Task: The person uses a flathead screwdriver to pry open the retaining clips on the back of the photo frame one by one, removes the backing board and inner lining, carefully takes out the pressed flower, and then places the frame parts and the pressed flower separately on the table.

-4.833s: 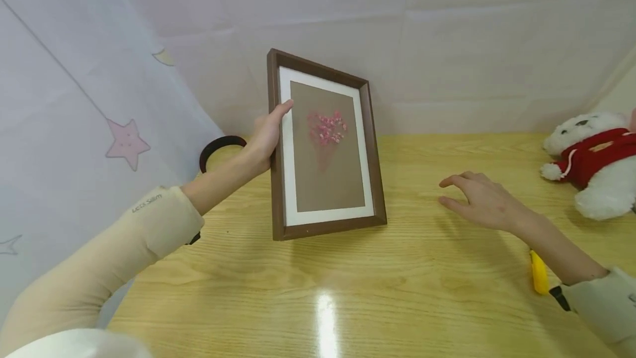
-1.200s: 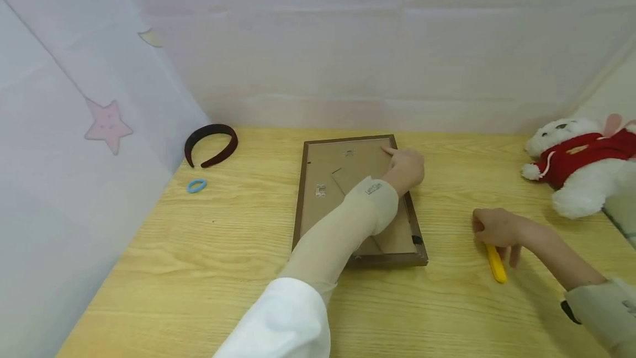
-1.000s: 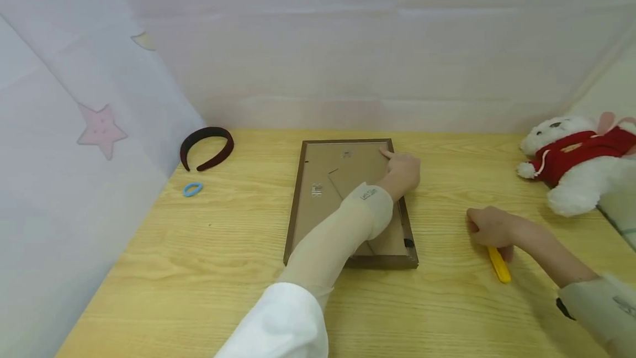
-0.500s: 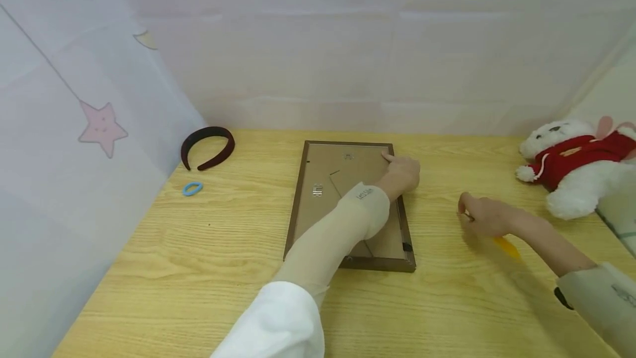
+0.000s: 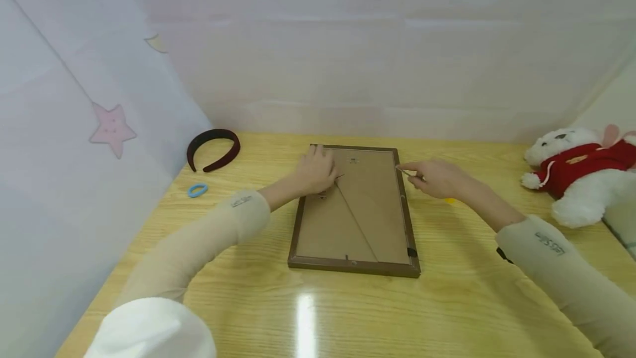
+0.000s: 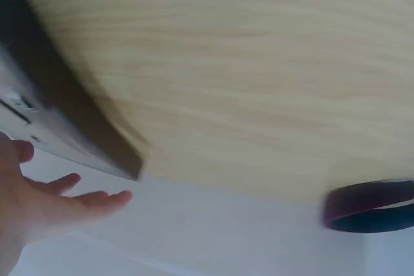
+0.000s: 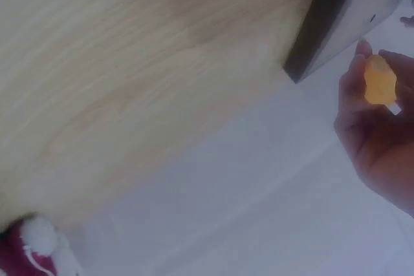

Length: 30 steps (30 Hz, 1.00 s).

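A brown picture frame [image 5: 365, 214] lies face down on the wooden table, its beige back board upward. My left hand [image 5: 316, 169] is over its upper left corner; in the left wrist view the fingers [image 6: 97, 203] look loosely extended beside the frame edge. With my right hand [image 5: 437, 178] I grip a yellow-handled screwdriver [image 7: 380, 81]. Its thin shaft points at the upper part of the frame's right edge. In the head view most of the yellow handle is hidden by the hand. Whether the tip touches the frame is too small to tell.
At the back left lie a dark red headband [image 5: 213, 151] and a light blue ring-shaped band [image 5: 197, 190]. A white plush bear [image 5: 578, 203] in a red sweater lies at the right. A pale cloth [image 5: 318, 70] hangs behind the table [image 5: 238, 303].
Held earlier face forward, the frame now lies face down. My left hand has shifted from its right edge to its upper left. My right hand has picked up the screwdriver and brought it to the frame.
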Available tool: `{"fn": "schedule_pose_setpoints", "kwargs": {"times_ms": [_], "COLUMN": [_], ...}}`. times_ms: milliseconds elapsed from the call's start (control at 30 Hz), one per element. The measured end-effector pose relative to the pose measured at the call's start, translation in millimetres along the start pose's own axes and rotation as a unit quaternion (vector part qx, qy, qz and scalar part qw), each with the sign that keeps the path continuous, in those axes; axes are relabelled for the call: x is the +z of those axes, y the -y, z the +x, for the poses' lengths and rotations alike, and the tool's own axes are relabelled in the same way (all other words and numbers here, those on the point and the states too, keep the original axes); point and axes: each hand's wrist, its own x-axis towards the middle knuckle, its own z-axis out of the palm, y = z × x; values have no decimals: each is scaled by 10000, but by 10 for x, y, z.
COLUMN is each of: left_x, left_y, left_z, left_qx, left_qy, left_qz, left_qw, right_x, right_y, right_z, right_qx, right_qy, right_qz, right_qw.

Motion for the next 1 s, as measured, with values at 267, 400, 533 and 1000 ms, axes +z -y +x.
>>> {"fn": "schedule_pose_setpoints", "kwargs": {"times_ms": [267, 400, 533, 1000], "left_x": [147, 184, 208, 284], "left_y": [358, 282, 189, 176], "left_z": [-401, -398, -335, -292], "left_qx": [68, 85, -122, -608], "left_qy": [387, 248, 39, -403], "left_qz": [417, 443, 548, -12], "left_qw": [9984, 9987, 9984, 9973], "right_x": [77, 115, 182, 421], "right_y": [269, 361, 399, 520], "right_z": [664, 928, 1107, 1543], "right_qx": [-480, -446, -218, -122], "right_qy": [-298, -400, -481, -108], "right_qz": [-167, -375, -474, -83], "right_qw": [9983, 9975, 9975, 9998]}}
